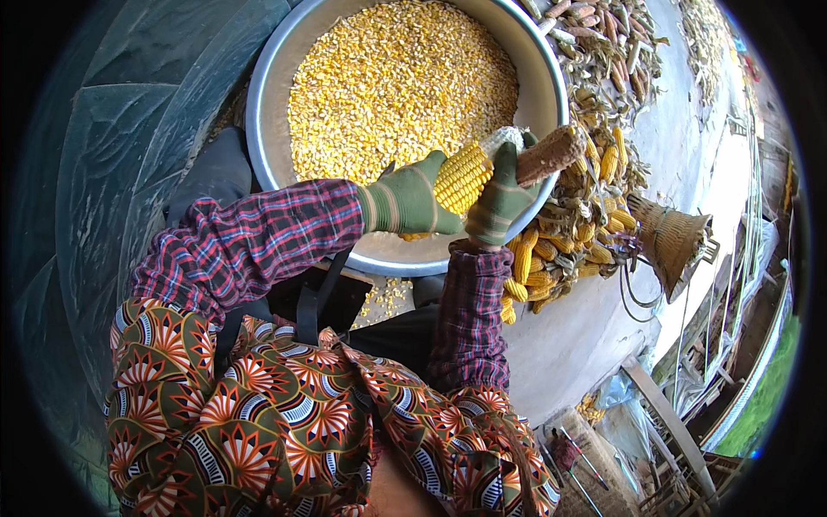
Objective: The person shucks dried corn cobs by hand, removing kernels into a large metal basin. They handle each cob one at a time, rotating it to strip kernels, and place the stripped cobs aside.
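Over the near right part of a wide metal basin (pixel 265 148), both my hands wear green knitted gloves with pale stripes. My left hand (pixel 413 197) grips a yellow ear of corn (pixel 464 178), whose kernels mostly remain on it; its far end is pale and bare. In my right hand (pixel 501 200) is a reddish-brown bare corncob (pixel 552 155), angled up to the right and close against the ear. The right fingers partly hide where cob and ear meet. Loose corn kernels (pixel 400 90) fill much of the basin.
Unshelled corn ears (pixel 536 252) with husks lie heaped right of the basin. Bare cobs (pixel 607 32) are piled beyond them. A woven basket (pixel 672 232) lies tipped on the concrete floor (pixel 575 336). Dark sheeting (pixel 123 129) covers the left side. Kernels (pixel 384 300) are scattered below the basin.
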Demonstrator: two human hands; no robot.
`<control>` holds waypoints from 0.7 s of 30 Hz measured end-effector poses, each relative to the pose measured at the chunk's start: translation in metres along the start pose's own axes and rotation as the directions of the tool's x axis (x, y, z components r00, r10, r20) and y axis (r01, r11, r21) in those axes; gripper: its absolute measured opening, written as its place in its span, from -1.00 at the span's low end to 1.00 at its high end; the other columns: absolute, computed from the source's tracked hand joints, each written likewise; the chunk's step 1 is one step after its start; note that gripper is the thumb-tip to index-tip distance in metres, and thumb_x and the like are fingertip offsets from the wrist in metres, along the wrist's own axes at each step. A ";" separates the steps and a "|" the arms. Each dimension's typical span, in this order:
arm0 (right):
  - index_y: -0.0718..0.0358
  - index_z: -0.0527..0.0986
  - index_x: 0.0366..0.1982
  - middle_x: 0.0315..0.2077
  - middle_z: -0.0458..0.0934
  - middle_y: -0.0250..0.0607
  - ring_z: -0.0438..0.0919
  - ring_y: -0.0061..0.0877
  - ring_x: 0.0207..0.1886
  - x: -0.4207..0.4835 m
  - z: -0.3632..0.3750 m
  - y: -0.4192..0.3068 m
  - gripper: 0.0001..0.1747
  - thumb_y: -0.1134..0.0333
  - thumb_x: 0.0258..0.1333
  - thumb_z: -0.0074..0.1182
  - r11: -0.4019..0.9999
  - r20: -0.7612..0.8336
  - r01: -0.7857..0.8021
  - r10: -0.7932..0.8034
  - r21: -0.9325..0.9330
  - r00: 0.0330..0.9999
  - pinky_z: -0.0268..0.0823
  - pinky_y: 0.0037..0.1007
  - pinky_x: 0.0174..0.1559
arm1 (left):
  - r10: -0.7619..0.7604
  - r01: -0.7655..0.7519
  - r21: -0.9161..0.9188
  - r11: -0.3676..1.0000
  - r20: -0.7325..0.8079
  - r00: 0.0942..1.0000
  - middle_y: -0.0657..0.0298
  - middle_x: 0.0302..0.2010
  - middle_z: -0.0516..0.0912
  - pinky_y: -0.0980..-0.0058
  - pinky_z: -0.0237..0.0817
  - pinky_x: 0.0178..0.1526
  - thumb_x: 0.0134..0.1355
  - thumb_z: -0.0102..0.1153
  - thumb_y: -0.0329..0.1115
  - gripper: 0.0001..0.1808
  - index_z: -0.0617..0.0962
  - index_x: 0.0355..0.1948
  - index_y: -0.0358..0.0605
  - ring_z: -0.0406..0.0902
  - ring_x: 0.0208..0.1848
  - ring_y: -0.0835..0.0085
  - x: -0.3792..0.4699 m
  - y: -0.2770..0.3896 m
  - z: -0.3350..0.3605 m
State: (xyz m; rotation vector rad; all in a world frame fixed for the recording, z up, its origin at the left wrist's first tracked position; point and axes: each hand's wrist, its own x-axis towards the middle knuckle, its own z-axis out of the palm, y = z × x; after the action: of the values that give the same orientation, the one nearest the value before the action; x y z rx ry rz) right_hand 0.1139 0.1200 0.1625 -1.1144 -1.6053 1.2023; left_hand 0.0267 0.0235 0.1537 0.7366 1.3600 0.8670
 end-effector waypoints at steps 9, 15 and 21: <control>0.27 0.25 0.12 -0.21 0.40 -0.35 0.37 -0.59 -0.25 -0.004 -0.009 -0.018 -0.31 0.42 -0.15 0.14 0.928 0.395 -0.349 0.274 0.132 0.877 0.25 -0.53 -0.21 | -0.032 0.068 0.308 0.949 -0.122 0.992 -0.19 -0.28 0.55 0.29 0.36 -0.12 -0.19 0.27 -0.08 -0.13 0.17 0.08 -0.31 0.53 -0.18 0.00 -0.002 0.000 -0.016; 0.41 0.31 0.00 -0.35 0.47 -0.29 0.43 -0.57 -0.40 -0.006 -0.003 0.028 -0.41 0.37 -0.12 0.20 0.999 0.106 -0.040 0.042 -0.019 0.993 0.29 -0.53 -0.35 | -0.068 0.082 0.130 0.988 -0.107 0.992 -0.02 -0.23 0.57 0.35 0.36 -0.10 -0.20 0.35 -0.19 -0.17 0.20 0.06 -0.24 0.54 -0.15 0.21 0.004 -0.010 0.003; 0.30 0.33 0.01 -0.34 0.41 -0.30 0.35 -0.61 -0.42 0.006 -0.023 0.007 -0.51 0.35 -0.01 0.09 0.930 0.253 -0.368 0.353 0.011 0.901 0.24 -0.58 -0.38 | 0.069 -0.062 -0.247 0.967 0.019 0.997 0.14 -0.16 0.55 0.47 0.33 -0.07 -0.21 0.39 -0.27 -0.17 0.24 0.08 -0.29 0.49 -0.13 0.46 0.007 -0.010 -0.011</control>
State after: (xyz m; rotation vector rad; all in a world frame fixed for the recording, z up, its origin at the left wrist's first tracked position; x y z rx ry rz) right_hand 0.1350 0.1325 0.1614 -1.3040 -1.5741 1.6787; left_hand 0.0171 0.0243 0.1404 0.6005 1.1826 1.0533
